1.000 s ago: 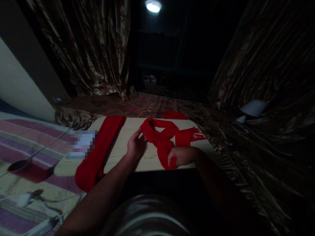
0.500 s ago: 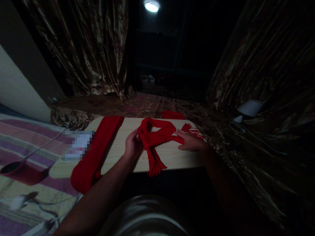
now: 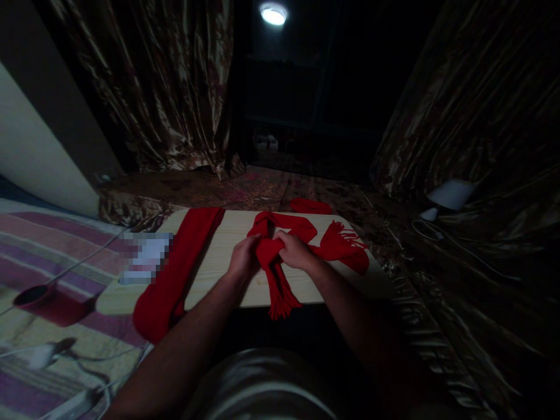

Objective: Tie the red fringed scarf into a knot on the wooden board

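Pale wooden table (image 3: 206, 269), dim room. Red fringed scarf (image 3: 268, 252) looped on it; one fringe toward 6 o'clock of the hands, another toward 3. Left hand (image 3: 243, 256), right hand (image 3: 294, 251): fingers gripping scarf. Folded red cloth (image 3: 177, 274) at 9 o'clock.

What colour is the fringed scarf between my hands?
The fringed scarf is red, seen best in the head view.

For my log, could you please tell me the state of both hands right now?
Left hand: closed, holding the red fringed scarf.
Right hand: closed, gripping the same scarf.
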